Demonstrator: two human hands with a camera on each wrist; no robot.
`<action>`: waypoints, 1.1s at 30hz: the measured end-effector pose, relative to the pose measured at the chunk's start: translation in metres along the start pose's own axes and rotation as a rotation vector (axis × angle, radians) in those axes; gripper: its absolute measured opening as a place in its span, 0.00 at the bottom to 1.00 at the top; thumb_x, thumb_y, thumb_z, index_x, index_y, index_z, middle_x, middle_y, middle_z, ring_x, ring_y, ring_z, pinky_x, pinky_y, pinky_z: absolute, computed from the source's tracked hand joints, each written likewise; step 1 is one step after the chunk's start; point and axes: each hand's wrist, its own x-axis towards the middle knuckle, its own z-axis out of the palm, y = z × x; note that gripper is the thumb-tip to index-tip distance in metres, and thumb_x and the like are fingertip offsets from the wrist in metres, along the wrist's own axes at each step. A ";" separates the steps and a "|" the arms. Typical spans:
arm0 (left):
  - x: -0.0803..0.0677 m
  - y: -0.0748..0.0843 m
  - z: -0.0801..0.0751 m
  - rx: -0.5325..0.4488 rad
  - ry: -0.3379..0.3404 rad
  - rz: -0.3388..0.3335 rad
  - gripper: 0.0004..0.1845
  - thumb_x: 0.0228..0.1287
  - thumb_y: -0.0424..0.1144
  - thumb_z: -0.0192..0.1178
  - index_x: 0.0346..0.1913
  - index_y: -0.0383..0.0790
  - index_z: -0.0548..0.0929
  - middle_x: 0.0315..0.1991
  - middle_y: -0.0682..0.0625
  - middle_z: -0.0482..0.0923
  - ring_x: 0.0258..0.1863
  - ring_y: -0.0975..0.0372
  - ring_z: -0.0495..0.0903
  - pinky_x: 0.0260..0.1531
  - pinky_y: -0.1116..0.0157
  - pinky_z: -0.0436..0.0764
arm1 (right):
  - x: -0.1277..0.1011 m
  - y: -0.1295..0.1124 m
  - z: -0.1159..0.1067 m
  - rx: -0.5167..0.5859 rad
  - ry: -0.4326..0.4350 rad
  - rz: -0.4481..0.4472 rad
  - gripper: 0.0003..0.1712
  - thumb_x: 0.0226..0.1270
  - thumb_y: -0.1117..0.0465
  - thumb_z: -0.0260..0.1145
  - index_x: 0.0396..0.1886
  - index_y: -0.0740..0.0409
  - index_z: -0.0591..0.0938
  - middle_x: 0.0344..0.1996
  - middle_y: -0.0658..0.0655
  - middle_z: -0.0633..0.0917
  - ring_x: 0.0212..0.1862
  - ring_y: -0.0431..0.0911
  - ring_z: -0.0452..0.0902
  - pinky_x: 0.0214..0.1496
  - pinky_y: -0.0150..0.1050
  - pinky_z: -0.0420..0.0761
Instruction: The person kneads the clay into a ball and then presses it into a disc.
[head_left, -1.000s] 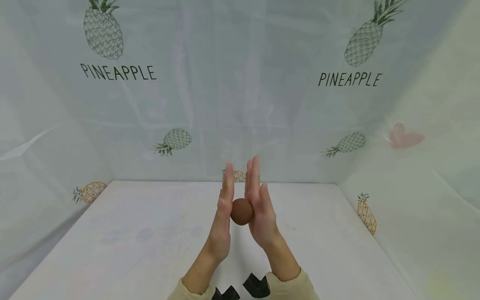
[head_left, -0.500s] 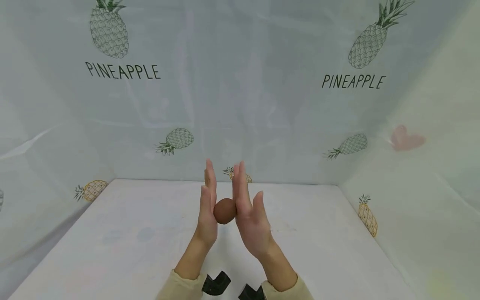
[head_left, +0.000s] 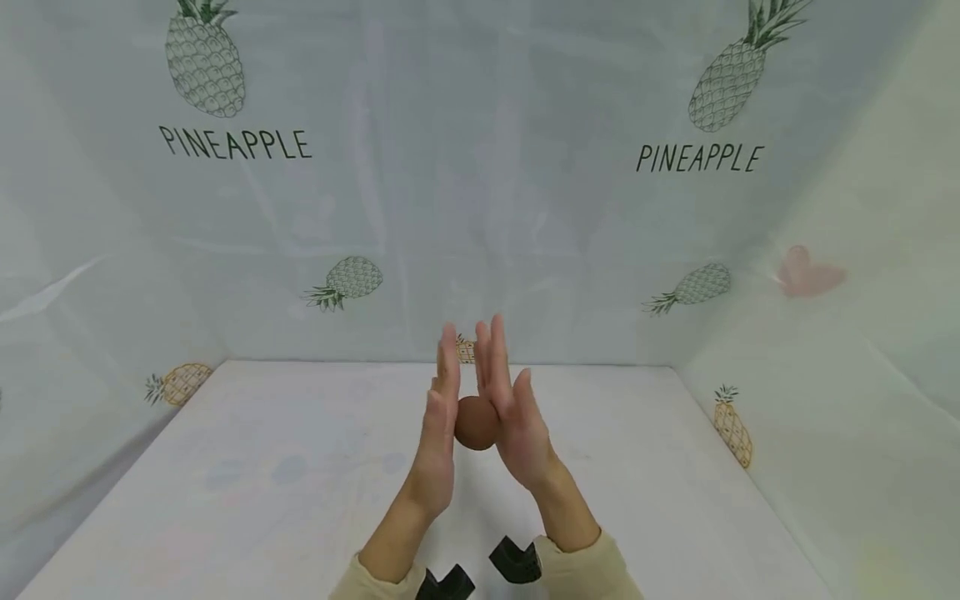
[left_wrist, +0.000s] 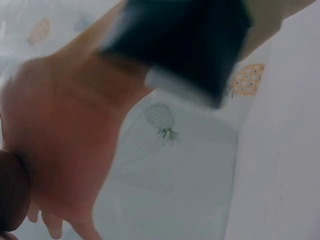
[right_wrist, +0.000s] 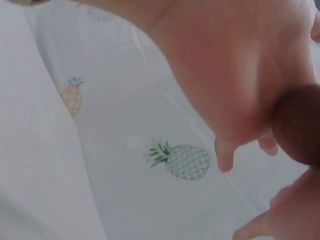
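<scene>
A smooth brown ball [head_left: 476, 423] sits between the two palms, in the air above the white table. My left hand [head_left: 438, 442] stands upright on its left side, fingers straight and pointing up and away. Against the other side my right hand [head_left: 521, 425] presses with its palm and lower fingers, fingers extended and thumb raised. In the left wrist view, the ball [left_wrist: 12, 192] is cut off by the left edge and touches a palm. The right wrist view has the ball [right_wrist: 300, 125] dark at its right edge, with part of a hand above and below it.
A white table top [head_left: 300, 533] extends beneath the arms. Pale sheeting [head_left: 480, 208] printed with pineapples encloses the back and sides. Black mounts [head_left: 516, 560] sit at both wrists, close to each other, below beige sleeves [head_left: 588, 571].
Both hands and the ball swung left, then came back right, near where they were a second ago. The palms slide against each other with the ball between them. The head view shifted slightly.
</scene>
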 end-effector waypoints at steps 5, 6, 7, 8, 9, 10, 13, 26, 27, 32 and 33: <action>0.002 0.001 -0.019 -0.004 0.113 -0.020 0.35 0.83 0.64 0.15 0.87 0.62 0.35 0.87 0.66 0.27 0.85 0.68 0.25 0.78 0.40 0.22 | 0.001 0.006 0.012 -0.059 -0.161 -0.004 0.42 0.81 0.26 0.21 0.85 0.33 0.24 0.85 0.40 0.27 0.85 0.43 0.19 0.78 0.69 0.21; 0.002 0.000 -0.021 0.009 0.133 -0.029 0.35 0.82 0.65 0.16 0.87 0.64 0.35 0.87 0.67 0.27 0.84 0.69 0.24 0.77 0.40 0.21 | 0.002 0.005 0.015 -0.051 -0.167 -0.007 0.43 0.81 0.26 0.21 0.85 0.33 0.24 0.85 0.40 0.27 0.85 0.43 0.18 0.78 0.68 0.20; 0.003 -0.001 -0.023 0.031 0.150 -0.037 0.35 0.82 0.66 0.16 0.86 0.66 0.35 0.86 0.67 0.26 0.84 0.70 0.23 0.76 0.39 0.19 | 0.002 0.004 0.018 -0.032 -0.162 -0.015 0.42 0.81 0.26 0.20 0.85 0.33 0.24 0.85 0.40 0.26 0.85 0.43 0.18 0.78 0.69 0.21; 0.003 -0.004 -0.023 0.064 0.162 -0.041 0.35 0.81 0.67 0.17 0.86 0.67 0.34 0.86 0.67 0.26 0.84 0.70 0.22 0.76 0.39 0.18 | 0.002 0.002 0.020 -0.008 -0.145 -0.020 0.42 0.81 0.27 0.20 0.85 0.32 0.24 0.85 0.40 0.27 0.85 0.43 0.18 0.79 0.67 0.21; 0.004 -0.006 -0.023 0.097 0.169 -0.043 0.35 0.81 0.68 0.17 0.86 0.68 0.34 0.86 0.67 0.26 0.84 0.69 0.22 0.75 0.39 0.17 | 0.002 0.000 0.022 0.018 -0.117 -0.031 0.41 0.81 0.28 0.18 0.85 0.32 0.24 0.85 0.40 0.27 0.86 0.43 0.19 0.80 0.66 0.21; 0.004 -0.009 -0.022 0.126 0.170 -0.045 0.35 0.81 0.68 0.17 0.86 0.68 0.34 0.86 0.67 0.26 0.84 0.69 0.21 0.74 0.39 0.16 | 0.001 -0.003 0.023 0.048 -0.082 -0.043 0.40 0.81 0.29 0.17 0.85 0.32 0.25 0.86 0.40 0.28 0.86 0.43 0.20 0.80 0.66 0.21; 0.006 -0.015 -0.013 0.191 0.135 -0.025 0.35 0.82 0.65 0.17 0.86 0.65 0.33 0.87 0.66 0.26 0.84 0.66 0.21 0.73 0.39 0.14 | 0.001 -0.013 0.023 0.112 0.048 -0.089 0.37 0.83 0.33 0.15 0.86 0.31 0.27 0.86 0.41 0.30 0.86 0.44 0.21 0.81 0.63 0.20; 0.001 -0.003 0.000 0.068 0.016 0.025 0.35 0.83 0.63 0.14 0.87 0.61 0.32 0.87 0.63 0.25 0.85 0.63 0.21 0.74 0.35 0.19 | 0.001 0.005 0.008 -0.070 0.109 -0.010 0.34 0.87 0.39 0.20 0.85 0.30 0.26 0.84 0.37 0.27 0.85 0.41 0.18 0.79 0.66 0.18; 0.002 -0.001 -0.003 0.056 0.031 0.027 0.35 0.83 0.64 0.14 0.87 0.60 0.33 0.87 0.63 0.24 0.85 0.64 0.21 0.75 0.35 0.19 | 0.002 0.008 0.009 -0.080 0.080 0.005 0.34 0.87 0.39 0.21 0.85 0.30 0.26 0.84 0.37 0.27 0.85 0.41 0.17 0.79 0.67 0.19; 0.005 0.000 -0.024 0.061 0.117 0.011 0.35 0.83 0.66 0.16 0.87 0.63 0.32 0.86 0.67 0.24 0.84 0.68 0.21 0.74 0.37 0.17 | 0.001 0.011 0.027 -0.088 -0.019 0.045 0.36 0.87 0.36 0.26 0.84 0.27 0.24 0.84 0.35 0.25 0.84 0.39 0.16 0.78 0.70 0.21; 0.006 -0.001 -0.027 0.062 0.131 0.000 0.36 0.82 0.67 0.17 0.86 0.64 0.32 0.86 0.68 0.23 0.84 0.69 0.21 0.75 0.38 0.17 | 0.001 0.009 0.031 -0.075 -0.025 0.040 0.37 0.86 0.35 0.26 0.84 0.28 0.24 0.84 0.35 0.25 0.84 0.39 0.17 0.78 0.70 0.21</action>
